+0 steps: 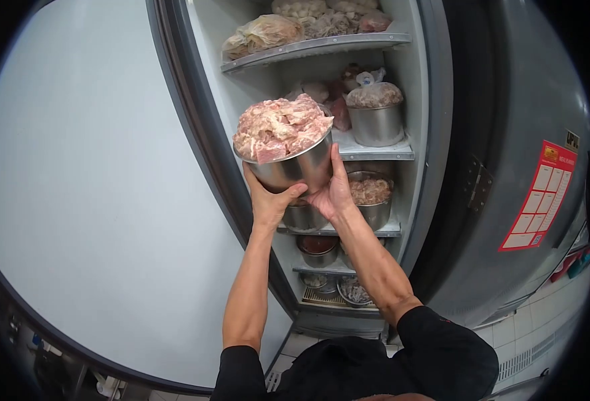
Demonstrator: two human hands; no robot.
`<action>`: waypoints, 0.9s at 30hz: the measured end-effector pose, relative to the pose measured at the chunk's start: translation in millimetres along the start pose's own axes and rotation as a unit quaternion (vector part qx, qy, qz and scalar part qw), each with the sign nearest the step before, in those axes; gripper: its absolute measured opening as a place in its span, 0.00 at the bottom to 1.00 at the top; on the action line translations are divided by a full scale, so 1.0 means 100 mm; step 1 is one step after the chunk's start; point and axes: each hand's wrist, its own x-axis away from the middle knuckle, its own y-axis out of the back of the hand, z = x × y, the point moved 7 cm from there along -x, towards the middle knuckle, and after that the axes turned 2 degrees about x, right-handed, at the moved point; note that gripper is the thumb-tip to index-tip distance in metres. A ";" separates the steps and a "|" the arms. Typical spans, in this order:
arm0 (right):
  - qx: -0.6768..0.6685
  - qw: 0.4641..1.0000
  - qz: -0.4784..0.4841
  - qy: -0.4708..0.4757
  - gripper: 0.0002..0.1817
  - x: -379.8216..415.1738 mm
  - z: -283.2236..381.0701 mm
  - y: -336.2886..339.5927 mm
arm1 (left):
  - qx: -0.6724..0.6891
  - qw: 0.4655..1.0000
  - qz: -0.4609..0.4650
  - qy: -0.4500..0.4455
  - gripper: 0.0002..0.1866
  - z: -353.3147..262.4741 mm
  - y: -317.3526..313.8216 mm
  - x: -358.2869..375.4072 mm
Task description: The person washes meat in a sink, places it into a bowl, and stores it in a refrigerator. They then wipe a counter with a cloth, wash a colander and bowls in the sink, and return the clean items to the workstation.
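Observation:
Heaped high with raw meat [283, 127], a round steel pot [295, 170] is held up in front of the fridge shelves. My left hand [270, 202] grips its lower left side, the thumb lying across the front. My right hand [333, 187] supports the right side and underside, fingers pointing up the wall. The pot is tilted a little toward me. Behind it, to the right, a second steel pot [377, 125] stands on a shelf with a tied plastic bag of meat [373, 95] in its top.
The fridge door [94, 187] stands wide on the left. Bagged food [265, 33] fills the top shelf [321, 45]. A pot of minced meat [371, 194] sits on the shelf below, with several bowls lower down. A grey door [508, 134] bearing a red chart [540, 194] is at right.

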 end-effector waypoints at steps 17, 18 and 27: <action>0.328 0.924 -0.133 -0.143 0.18 -0.09 -0.19 0.49 | -0.390 0.911 -0.007 0.134 0.31 0.53 0.17 -0.55; 0.340 0.920 -0.120 -0.154 0.18 0.05 -0.23 0.50 | -0.383 0.921 -0.014 0.067 0.30 0.56 0.18 -0.53; 0.309 0.775 -0.432 -0.341 0.14 4.17 -1.28 2.39 | -0.180 0.971 -0.035 0.152 0.19 1.07 0.68 1.42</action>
